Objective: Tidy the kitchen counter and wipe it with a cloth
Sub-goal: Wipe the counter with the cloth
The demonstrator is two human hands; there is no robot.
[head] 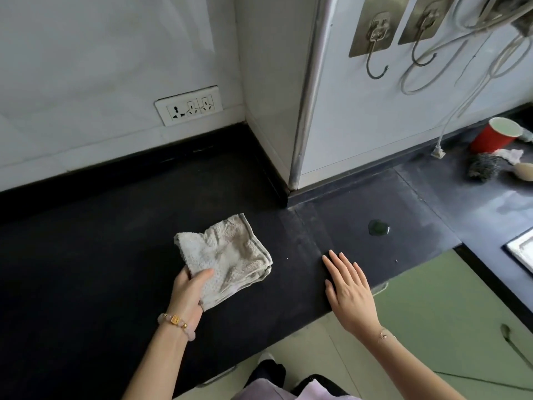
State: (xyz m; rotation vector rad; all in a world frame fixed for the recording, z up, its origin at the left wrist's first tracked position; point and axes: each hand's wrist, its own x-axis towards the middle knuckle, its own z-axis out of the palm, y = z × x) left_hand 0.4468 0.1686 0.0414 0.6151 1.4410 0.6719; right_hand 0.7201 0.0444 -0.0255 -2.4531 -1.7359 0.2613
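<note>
Worktop (86,255), black and mostly bare, runs across the view below a wall socket (189,105). Left of centre, the left hand (189,287) pinches the near corner of a crumpled grey-white cloth (227,255) between thumb and fingers; the rest of the cloth lies spread on the surface, apparently ready to be dragged as a wipe. Further right, the right hand (347,287) rests flat, fingers extended and empty, near the front edge, probably as a brace. Beyond it sits a small puddle (378,227), likely the next target. Far right, a red cup (493,137) and a scrubber (481,168) stand near the wall, not yet tidied.
</note>
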